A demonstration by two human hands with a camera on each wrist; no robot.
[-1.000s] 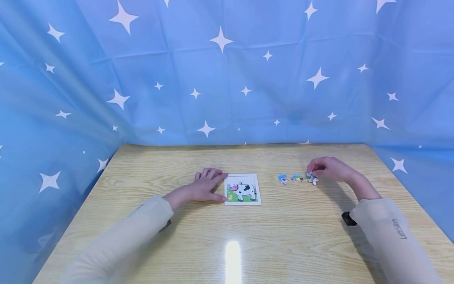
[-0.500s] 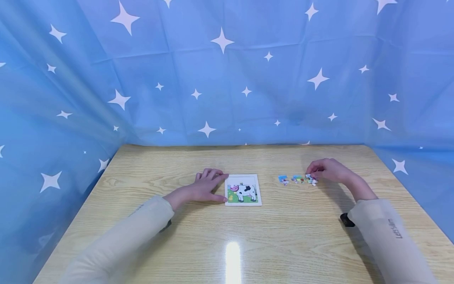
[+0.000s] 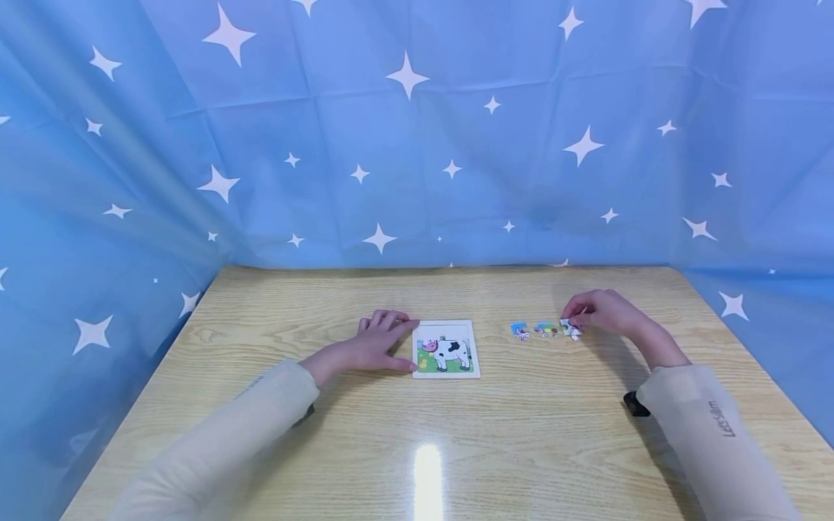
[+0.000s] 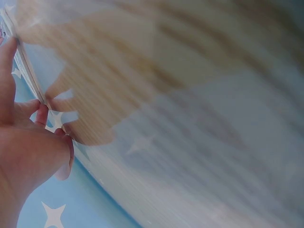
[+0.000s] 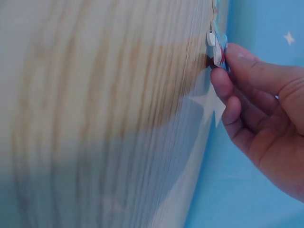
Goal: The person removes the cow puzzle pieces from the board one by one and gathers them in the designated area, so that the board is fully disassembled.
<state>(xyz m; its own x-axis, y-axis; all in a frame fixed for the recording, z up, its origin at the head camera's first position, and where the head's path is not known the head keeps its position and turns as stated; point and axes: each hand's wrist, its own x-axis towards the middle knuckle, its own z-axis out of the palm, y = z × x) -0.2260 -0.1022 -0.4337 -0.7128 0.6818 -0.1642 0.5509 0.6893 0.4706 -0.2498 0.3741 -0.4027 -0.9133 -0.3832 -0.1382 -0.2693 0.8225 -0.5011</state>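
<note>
A white-framed jigsaw board (image 3: 446, 349) with a cow picture lies in the middle of the table; its upper part is plain white. Beside it, my left hand (image 3: 373, 347) is spread, index finger and thumb touching the left edge near the corners. To the right, my right hand (image 3: 606, 312) pinches a small jigsaw piece (image 3: 570, 329) between thumb and fingers, low over or on the table; contact is unclear. In the right wrist view, that piece (image 5: 217, 51) shows edge-on. Two more pieces, one blue and pink (image 3: 520, 331) and one green and blue (image 3: 546, 329), lie left of it.
The wood-grain table (image 3: 365, 449) ends at a blue curtain (image 3: 417, 145) with white stars, at the back and sides. A bright light reflection (image 3: 428, 481) shows near the front. Black wrist straps (image 3: 635, 404) sit at the sleeve cuffs.
The right hand's jigsaw piece has turned and shifted slightly left, and now appears flatter, near the other two pieces. My left hand and the board have stayed put.
</note>
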